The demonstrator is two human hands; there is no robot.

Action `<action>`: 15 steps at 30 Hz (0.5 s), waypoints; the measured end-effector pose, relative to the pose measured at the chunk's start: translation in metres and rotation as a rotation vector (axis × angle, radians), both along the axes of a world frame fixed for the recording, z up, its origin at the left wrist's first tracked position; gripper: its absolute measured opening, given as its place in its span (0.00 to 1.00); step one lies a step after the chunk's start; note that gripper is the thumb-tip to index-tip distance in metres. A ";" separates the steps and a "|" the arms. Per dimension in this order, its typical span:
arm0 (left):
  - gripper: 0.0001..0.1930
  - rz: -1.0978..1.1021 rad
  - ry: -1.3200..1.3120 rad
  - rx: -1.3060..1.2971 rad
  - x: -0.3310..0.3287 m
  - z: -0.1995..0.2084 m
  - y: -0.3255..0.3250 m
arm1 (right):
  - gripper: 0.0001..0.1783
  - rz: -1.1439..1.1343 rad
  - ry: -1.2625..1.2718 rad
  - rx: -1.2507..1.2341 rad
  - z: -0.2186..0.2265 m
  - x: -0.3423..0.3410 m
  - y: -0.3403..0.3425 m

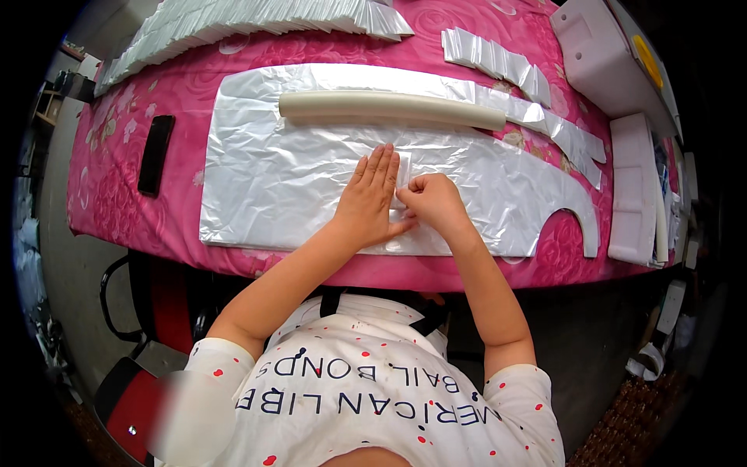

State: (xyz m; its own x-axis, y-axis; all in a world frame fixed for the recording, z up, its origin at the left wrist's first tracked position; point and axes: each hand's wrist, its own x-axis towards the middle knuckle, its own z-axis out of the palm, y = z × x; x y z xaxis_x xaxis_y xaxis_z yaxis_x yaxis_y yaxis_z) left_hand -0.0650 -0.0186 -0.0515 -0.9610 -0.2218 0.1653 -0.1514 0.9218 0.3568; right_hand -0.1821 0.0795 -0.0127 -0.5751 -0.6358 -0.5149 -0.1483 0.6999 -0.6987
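The small folded plastic piece (405,168) lies between the hands, on the broad plastic sheet (272,179) covering the worktop (175,222). The left hand (369,198) is flat, fingers nearly together, thumb apart; the right hand's (436,202) thumb and forefinger appear to pinch the piece. Recommended: steady palm pressure, edges aligned, no dragging of the sheet. Exact fingertip contact is hidden; the layers cannot be counted.

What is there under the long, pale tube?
A shiny white plastic sheet shows on both sides of the tube; whatever lies directly beneath is covered.
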 end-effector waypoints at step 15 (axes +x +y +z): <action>0.17 0.343 0.149 0.911 0.108 0.039 0.006 | 0.29 0.479 0.943 -0.429 -0.017 0.012 -0.038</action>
State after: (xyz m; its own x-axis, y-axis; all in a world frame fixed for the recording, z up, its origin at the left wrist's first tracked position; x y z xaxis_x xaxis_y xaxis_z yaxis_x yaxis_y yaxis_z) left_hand 0.0428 -0.0122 -0.0123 -0.8039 -0.5874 -0.0934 -0.2556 0.1993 0.9460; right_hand -0.1702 0.0416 -0.0297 -0.2686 -0.9133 0.3063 -0.9283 0.1605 -0.3354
